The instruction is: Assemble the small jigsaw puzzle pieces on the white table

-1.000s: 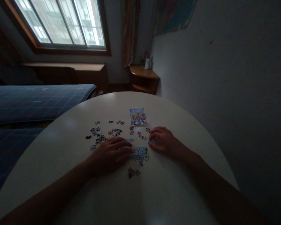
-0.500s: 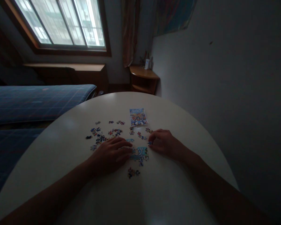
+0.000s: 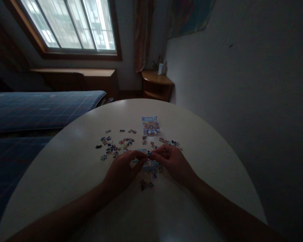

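Note:
My right hand (image 3: 172, 163) pinches a small dark blue puzzle piece (image 3: 148, 153) between thumb and fingertips. Thumb and forefinger of my left hand (image 3: 123, 168) close on the same piece from the other side. Just under the fingertips lies a joined section of jigsaw puzzle (image 3: 149, 165) in light blue and teal, partly covered by both hands. A few loose puzzle pieces (image 3: 146, 185) sit on the near side of it. Beyond the hands is a printed picture sheet (image 3: 151, 125) in blue and orange.
Many loose pieces (image 3: 112, 149) are scattered left of the hands on the round white table (image 3: 111, 116). More pieces (image 3: 169, 142) lie beyond my right hand. A bed with a blue plaid cover (image 3: 45, 109) stands at the left, a wall (image 3: 242, 101) at the right.
My right hand has moved left with a piece, uncovering pieces behind it. My left hand has gone from lying flat to a pinch, and the fingertips now meet above the joined section.

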